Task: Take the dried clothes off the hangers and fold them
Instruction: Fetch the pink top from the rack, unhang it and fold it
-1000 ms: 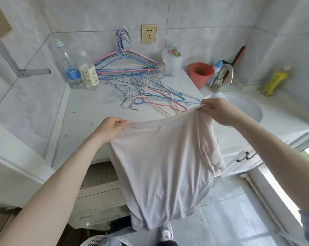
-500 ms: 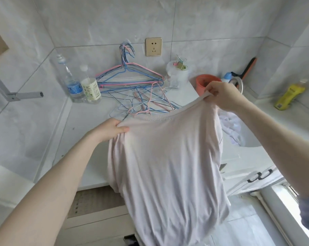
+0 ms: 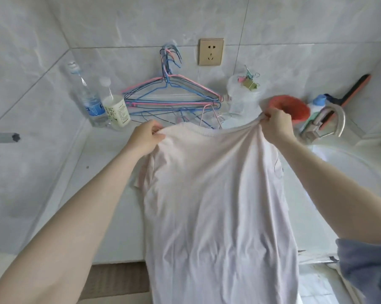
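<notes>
Grips both pinching: left grip (image 3: 146,137) on one shoulder of shirt (image 3: 218,205), right grip (image 3: 277,125) on the other. Shirt hangs down centre frame, in front of counter (image 3: 106,145). Pile of hangers (image 3: 172,99) upper centre on counter, against wall; bottles (image 3: 93,106) just left of them.
</notes>
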